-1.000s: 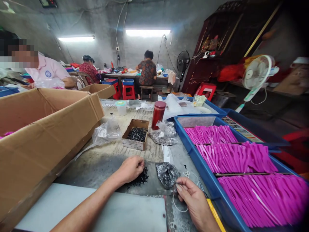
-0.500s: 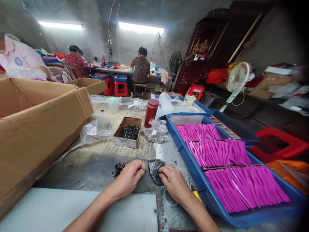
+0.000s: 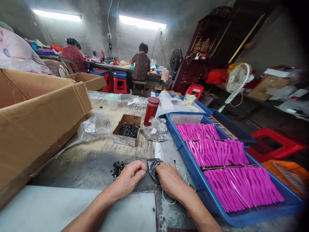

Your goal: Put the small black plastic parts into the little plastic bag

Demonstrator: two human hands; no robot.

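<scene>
My left hand [image 3: 132,175] is closed in a pinch, thumb against the curled fingers; whatever is between them is too small to name. Just behind it lies a pile of small black parts [image 3: 117,169]. My right hand [image 3: 171,179] bends over a crumpled black plastic bag [image 3: 152,168], its fingers curled at the bag's opening and the fingertips hidden there. The bag rests on the dark work surface [image 3: 89,167], between my two hands. One loose black piece [image 3: 174,161] lies just beyond my right hand.
A blue tray [image 3: 178,145] of bundled magenta strips [image 3: 217,151] stands at right. Ahead are a small box of black parts [image 3: 126,143], a clear bag of small metal pieces [image 3: 154,133] and a red canister [image 3: 151,111]. A large cardboard box [image 3: 45,125] borders the left. Other people sit behind.
My right hand has shifted slightly left and further over the black bag, its fingertips now hidden. My left hand stays pinched in nearly the same place. The view has tilted slightly.
</scene>
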